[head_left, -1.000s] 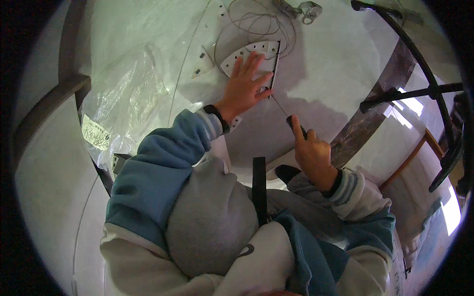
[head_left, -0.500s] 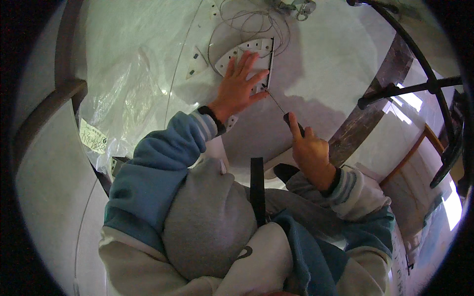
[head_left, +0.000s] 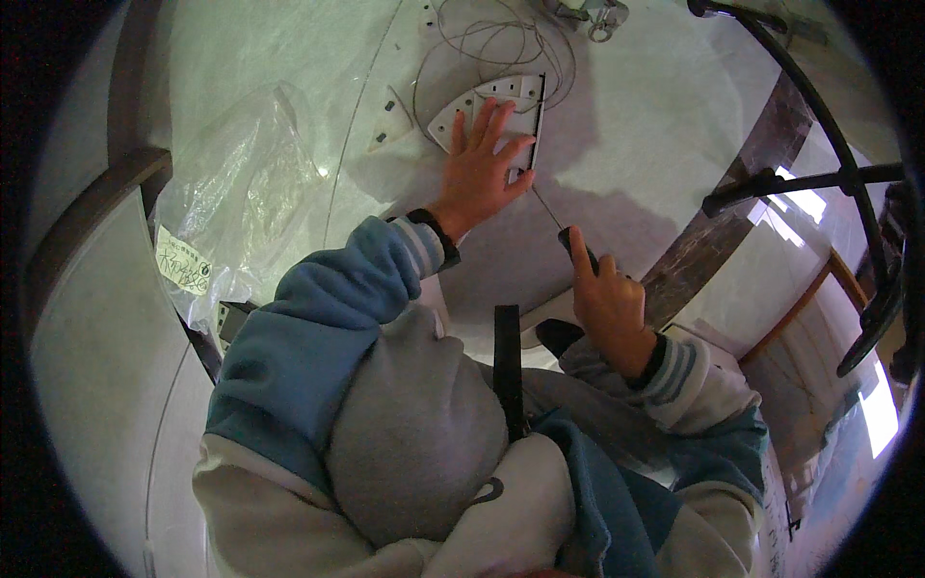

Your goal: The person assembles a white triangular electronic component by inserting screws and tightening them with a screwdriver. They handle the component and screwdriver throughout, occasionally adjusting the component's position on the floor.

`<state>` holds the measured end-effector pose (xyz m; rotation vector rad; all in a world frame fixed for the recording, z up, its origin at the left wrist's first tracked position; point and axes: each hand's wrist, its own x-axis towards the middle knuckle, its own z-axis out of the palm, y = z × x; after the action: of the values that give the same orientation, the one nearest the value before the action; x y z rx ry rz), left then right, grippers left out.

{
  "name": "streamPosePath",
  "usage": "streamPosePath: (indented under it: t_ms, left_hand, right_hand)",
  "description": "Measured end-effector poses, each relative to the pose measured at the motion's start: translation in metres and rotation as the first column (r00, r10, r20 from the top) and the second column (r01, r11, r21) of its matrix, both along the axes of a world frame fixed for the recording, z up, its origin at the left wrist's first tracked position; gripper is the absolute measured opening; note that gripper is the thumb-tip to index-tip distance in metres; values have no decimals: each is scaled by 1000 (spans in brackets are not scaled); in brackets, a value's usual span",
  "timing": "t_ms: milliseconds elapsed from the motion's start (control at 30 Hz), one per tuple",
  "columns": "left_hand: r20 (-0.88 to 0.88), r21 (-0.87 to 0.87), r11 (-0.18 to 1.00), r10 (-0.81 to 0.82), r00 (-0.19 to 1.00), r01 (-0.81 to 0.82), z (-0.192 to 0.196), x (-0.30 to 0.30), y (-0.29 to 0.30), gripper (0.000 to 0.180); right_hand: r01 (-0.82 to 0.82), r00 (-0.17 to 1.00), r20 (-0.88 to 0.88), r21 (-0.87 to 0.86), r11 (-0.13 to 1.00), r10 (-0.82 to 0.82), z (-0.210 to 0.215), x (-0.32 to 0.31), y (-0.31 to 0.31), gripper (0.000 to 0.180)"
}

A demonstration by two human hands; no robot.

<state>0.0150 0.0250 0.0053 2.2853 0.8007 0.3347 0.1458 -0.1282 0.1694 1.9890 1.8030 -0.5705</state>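
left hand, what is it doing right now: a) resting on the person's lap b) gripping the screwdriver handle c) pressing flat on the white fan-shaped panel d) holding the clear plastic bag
c: the left hand lies spread, palm down, on the white fan-shaped panel on the table, while the right hand holds the thin screwdriver toward the panel's edge.

A white wedge-shaped panel point(head_left: 501, 106) with small dark holes lies flat on the white table point(head_left: 655, 125). A thin screwdriver point(head_left: 559, 223), dark-handled, slants toward the panel's near right corner, its tip touching or just beside that edge.
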Motion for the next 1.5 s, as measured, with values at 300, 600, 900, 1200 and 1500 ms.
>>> streamPosePath:
  t_ms: [300,600,900,1200,1500]
  left_hand:
    - [-31,-55,998,-22,999,20,1,-1,0,49]
    - [-25,-11,1000,-26,999,26,-1,-1,-1,50]
    - [-8,-27,998,-59,998,59,-1,-6,-1,47]
    - [58,-47,975,-215,975,218,5,-18,6,39]
    - [96,137,972,-203,974,189,-14,-14,-3,28]
  right_hand:
    - [74,993,-82,-159,985,-87,5,0,2,64]
    - [113,986,-97,-201,973,-134,2,0,5,66]
    - [23,1000,16,-279,960,-20,15,-25,55,60]
    - [-173,957,206,-163,971,205,14,-46,60,45]
    - [-149,988,55,67,987,145,20,-37,87,45]
